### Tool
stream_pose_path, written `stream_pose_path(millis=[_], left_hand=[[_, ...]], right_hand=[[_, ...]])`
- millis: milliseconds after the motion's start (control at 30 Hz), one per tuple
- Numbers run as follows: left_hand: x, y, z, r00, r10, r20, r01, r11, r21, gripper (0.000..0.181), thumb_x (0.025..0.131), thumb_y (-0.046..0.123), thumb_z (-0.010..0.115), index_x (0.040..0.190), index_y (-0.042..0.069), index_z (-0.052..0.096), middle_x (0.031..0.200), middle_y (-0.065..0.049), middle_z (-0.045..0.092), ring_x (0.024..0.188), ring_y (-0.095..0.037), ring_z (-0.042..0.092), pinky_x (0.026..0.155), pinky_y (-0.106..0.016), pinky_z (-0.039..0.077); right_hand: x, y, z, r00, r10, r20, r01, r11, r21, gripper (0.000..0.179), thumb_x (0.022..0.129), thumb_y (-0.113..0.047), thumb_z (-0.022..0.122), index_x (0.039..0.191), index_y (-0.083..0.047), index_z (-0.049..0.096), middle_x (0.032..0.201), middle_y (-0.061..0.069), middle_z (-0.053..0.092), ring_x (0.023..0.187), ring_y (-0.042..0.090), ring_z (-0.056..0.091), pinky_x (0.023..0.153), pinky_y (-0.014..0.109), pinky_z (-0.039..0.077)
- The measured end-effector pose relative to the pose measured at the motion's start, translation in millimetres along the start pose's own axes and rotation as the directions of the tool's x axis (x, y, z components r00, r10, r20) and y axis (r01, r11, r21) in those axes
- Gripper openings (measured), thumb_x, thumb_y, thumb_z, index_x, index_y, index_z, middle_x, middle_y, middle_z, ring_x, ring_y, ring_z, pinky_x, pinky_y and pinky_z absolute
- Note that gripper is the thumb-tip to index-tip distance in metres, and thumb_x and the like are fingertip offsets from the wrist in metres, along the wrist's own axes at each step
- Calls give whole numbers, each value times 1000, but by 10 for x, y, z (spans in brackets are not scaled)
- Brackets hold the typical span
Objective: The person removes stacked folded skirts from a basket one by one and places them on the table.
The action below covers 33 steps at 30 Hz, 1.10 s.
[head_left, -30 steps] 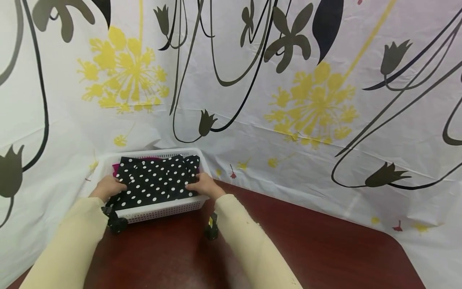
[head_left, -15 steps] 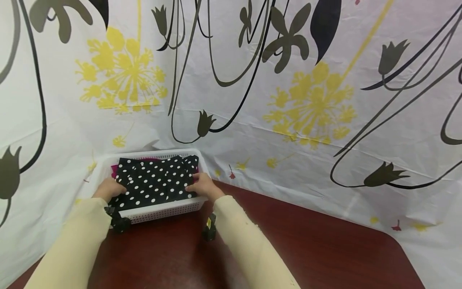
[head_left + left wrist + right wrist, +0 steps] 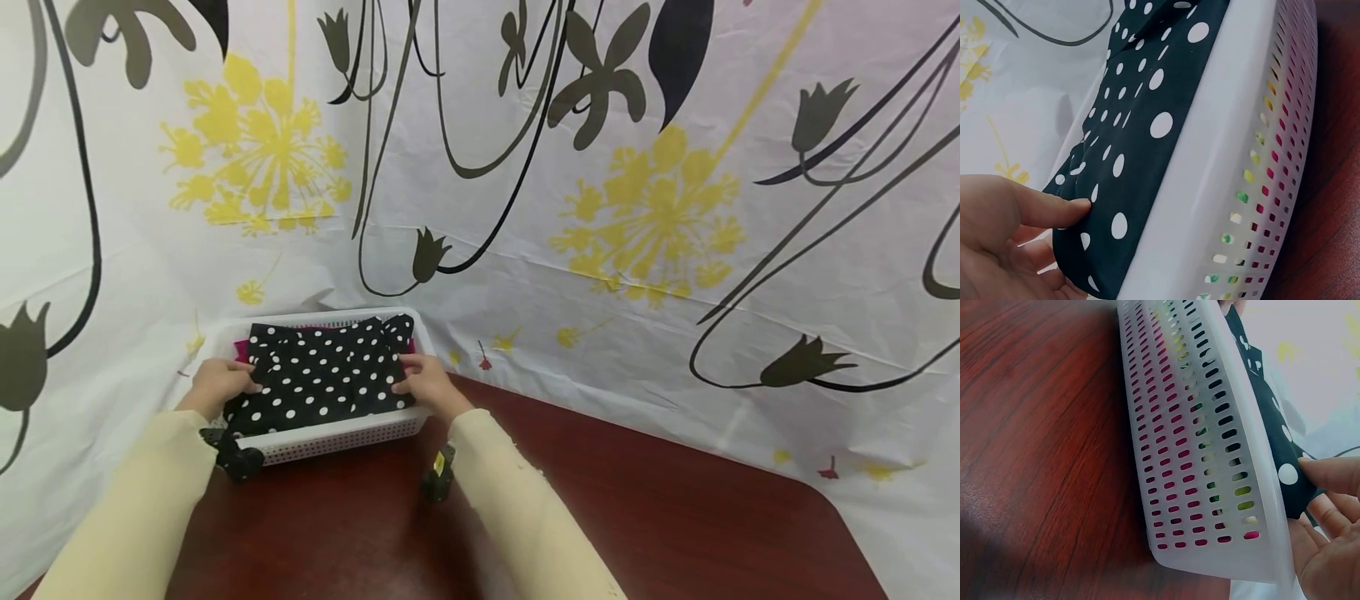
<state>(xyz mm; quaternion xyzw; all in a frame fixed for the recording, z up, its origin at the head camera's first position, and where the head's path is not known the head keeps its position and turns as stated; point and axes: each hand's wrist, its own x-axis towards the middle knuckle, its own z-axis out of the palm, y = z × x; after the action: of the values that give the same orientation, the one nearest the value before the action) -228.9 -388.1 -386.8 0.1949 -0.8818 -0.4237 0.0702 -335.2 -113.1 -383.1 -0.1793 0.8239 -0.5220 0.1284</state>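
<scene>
A folded black cloth with white polka dots (image 3: pixel 322 371) lies on top of other fabric in a white plastic basket (image 3: pixel 345 442). At its left edge, my left hand (image 3: pixel 217 385) pinches the cloth, thumb above and fingers beneath, as the left wrist view shows. My right hand (image 3: pixel 429 385) grips the opposite edge the same way, beside the basket's rim. In the right wrist view, the thumb (image 3: pixel 1335 475) presses on the cloth and the curled fingers sit below. Much of the cloth's underside is hidden.
Magenta fabric (image 3: pixel 241 350) peeks out beside the dotted cloth, and pink, green and yellow show through the basket's holes. The basket stands on a dark red wooden table (image 3: pixel 600 500), close against a white floral curtain (image 3: pixel 480 208) at the back.
Both hands stay at the cloth's edges and have shifted slightly. The left hand is a little higher, and the cloth's far right corner has risen slightly. The basket stays in place.
</scene>
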Motion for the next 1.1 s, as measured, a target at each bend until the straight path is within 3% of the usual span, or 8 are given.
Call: stream_pose_path(millis=[167,367,567,700,800,967,1100], left_hand=[[-6,59,-15,999,41,-17,-42,996,-83,53,74,0,60,120,-20,45,126,-38,38,111,-41,40,91,-43,40],[3,192,-76,1000,10,21,-6,987,-164,57,79,3,61,129,-14,40,135,-34,31,111,-37,39,70,-24,45],[26,285,-102,999,-15,48,26,975,-221,59,83,6,60,135,-8,36,140,-31,27,119,-38,38,86,-37,46],[1,347,-109,999,4,44,8,966,-258,59,84,7,60,136,-6,36,138,-31,30,89,-16,57,74,-25,50],[-36,393,-112,999,41,33,-28,951,-309,60,83,6,61,136,-7,35,136,-32,32,70,5,49,65,-19,50],[-104,490,-123,996,88,25,-75,938,-340,61,85,9,61,137,-6,34,140,-30,28,74,8,46,67,-17,49],[-160,596,-128,995,89,50,-64,928,-368,61,87,13,61,139,-2,33,143,-27,23,75,5,50,70,-19,50]], right_hand=[[-9,-9,-66,1000,6,-26,-5,999,42,59,69,9,70,125,-8,57,104,10,61,97,21,55,79,29,49],[-38,-34,-181,999,23,-35,-18,990,142,58,71,11,68,125,-9,58,98,9,61,89,20,57,78,36,50],[-97,-113,-325,1000,-29,-9,31,983,183,55,75,10,66,126,-5,55,98,14,62,75,14,53,60,26,45],[-124,-141,-412,1000,-30,3,29,984,177,54,77,6,66,128,-8,54,100,14,62,70,14,52,57,27,44],[-117,-131,-470,999,-44,-13,45,986,161,53,77,5,67,127,-11,56,98,11,61,71,15,54,58,28,47],[-157,-192,-593,997,-73,-4,73,982,174,54,78,6,66,128,-10,54,100,12,61,63,12,54,54,29,49],[-190,-225,-711,997,-81,-13,82,980,182,55,77,6,66,128,-10,55,98,11,62,58,10,52,50,26,46]])
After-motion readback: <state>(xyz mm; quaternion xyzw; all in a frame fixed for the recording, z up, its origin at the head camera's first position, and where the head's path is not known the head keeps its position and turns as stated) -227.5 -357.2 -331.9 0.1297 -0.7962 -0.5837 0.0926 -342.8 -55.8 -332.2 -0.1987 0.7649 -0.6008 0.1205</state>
